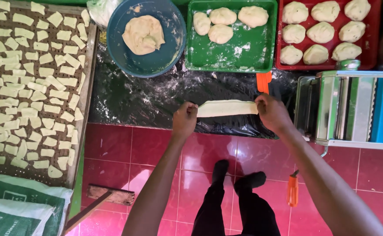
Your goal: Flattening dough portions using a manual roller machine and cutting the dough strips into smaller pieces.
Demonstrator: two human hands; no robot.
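A flat pale strip of dough [227, 108] is stretched between my two hands above the black plastic sheet [147, 98]. My left hand [185, 119] pinches its left end and my right hand [272, 111] grips its right end. Just right of my right hand stands a metal dough roller machine [353, 109]. An orange scraper [263, 81] lies on the sheet just beyond the strip.
A blue bowl [165, 59] holds a lump of dough. A green tray [248, 54] and a red tray [373, 37] carry dough balls. A wooden rack [88, 87] at left holds several cut dough pieces. An orange-handled screwdriver [292, 189] lies on the red tile floor, sacks [20, 207] at lower left.
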